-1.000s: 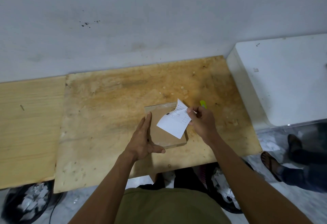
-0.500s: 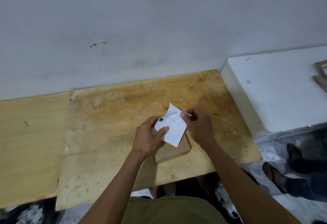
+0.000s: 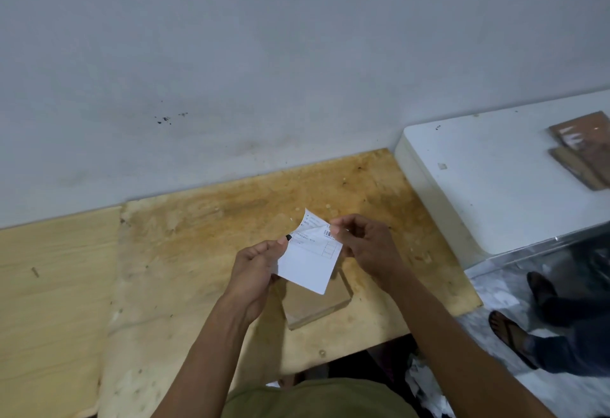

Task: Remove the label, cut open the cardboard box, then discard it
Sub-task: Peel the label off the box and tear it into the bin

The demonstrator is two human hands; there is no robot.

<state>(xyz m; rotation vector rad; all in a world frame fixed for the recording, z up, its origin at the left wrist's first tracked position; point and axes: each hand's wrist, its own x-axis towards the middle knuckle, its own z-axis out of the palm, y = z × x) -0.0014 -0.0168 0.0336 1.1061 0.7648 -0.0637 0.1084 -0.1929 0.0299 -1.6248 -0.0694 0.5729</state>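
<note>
A: What are the 2 hands doing?

B: Both are pinching the white label [image 3: 308, 260], which is hanging in the air clear of the cardboard box [image 3: 315, 302]. The left hand [image 3: 255, 270] is closing narrowly on the label's left edge, thumb and fingers pressed together near the upper left corner. The right hand [image 3: 366, 246] is gripping the upper right part, fingers curled in tight over the printed area.

A: How is the label lying?

B: It is tilting, with its long axis running from the upper left down to the lower right. Its top corner is curling over, and the printed face with a barcode is turning toward the camera. The lower corner is hanging over the box.

A: And the box?

B: It is resting flat on the stained wooden surface [image 3: 204, 252], just below the hands and partly hidden by the label. Its long axis is running away from the person, skewed a little to the left.

A: Anything else around?

B: 2 flat brown cardboard pieces [image 3: 582, 150] are lying on the white unit [image 3: 488, 186] at the right.
</note>
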